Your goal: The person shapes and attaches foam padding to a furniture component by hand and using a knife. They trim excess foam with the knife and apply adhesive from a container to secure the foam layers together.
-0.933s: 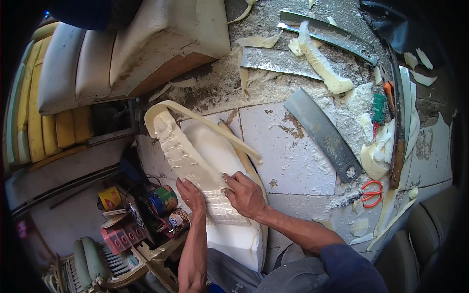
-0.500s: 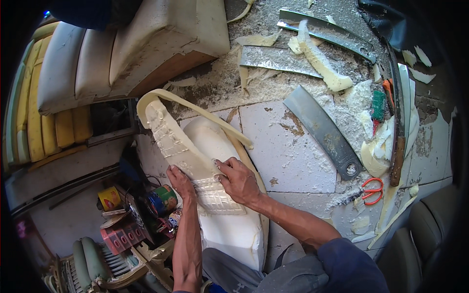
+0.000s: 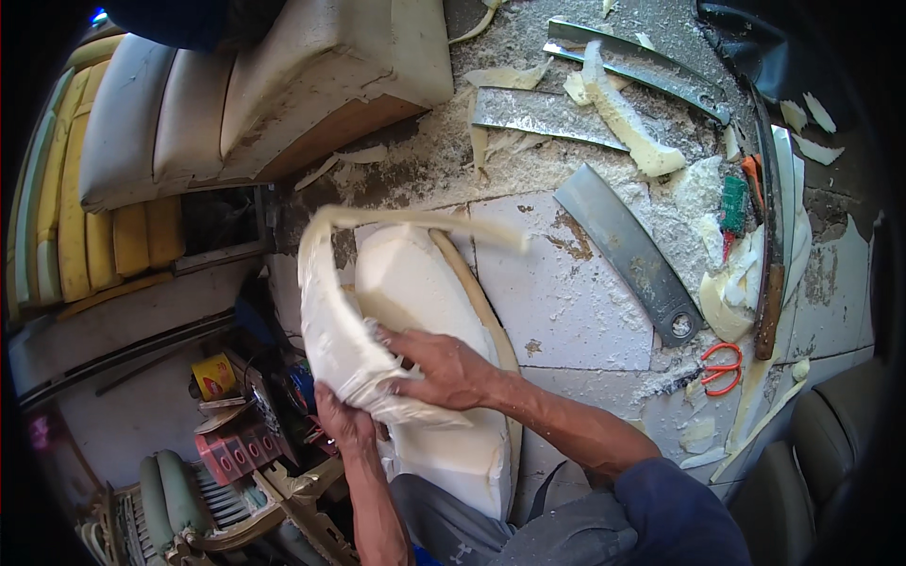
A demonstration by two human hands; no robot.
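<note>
A pale foam piece [image 3: 328, 325] is held over a long, white foam seat pad [image 3: 425, 278] in front of my lap. My left hand [image 3: 346, 415] grips its near-left edge, fingers closed. On its right side my right hand [image 3: 444, 368] pinches the edge between thumb and fingers. The piece is bent and blurred by motion, its surface turned to the left. From its far end a thin cream strip [image 3: 439, 223] stretches to the right above the pad. A tan edge [image 3: 472, 283] runs along the pad's right side.
Right, on the dusty tiles, lie a grey metal blade [image 3: 628, 255], orange-handled scissors [image 3: 721, 369], a green-handled tool [image 3: 731, 206] and foam scraps [image 3: 642, 146]. An upholstered seat [image 3: 311, 85] stands far left. Left of me are a yellow can [image 3: 215, 375] and a red box [image 3: 241, 453].
Both hands have tilted and folded the foam piece, so its grooved face no longer shows. Its far end and strip swung right. My left hand came lower.
</note>
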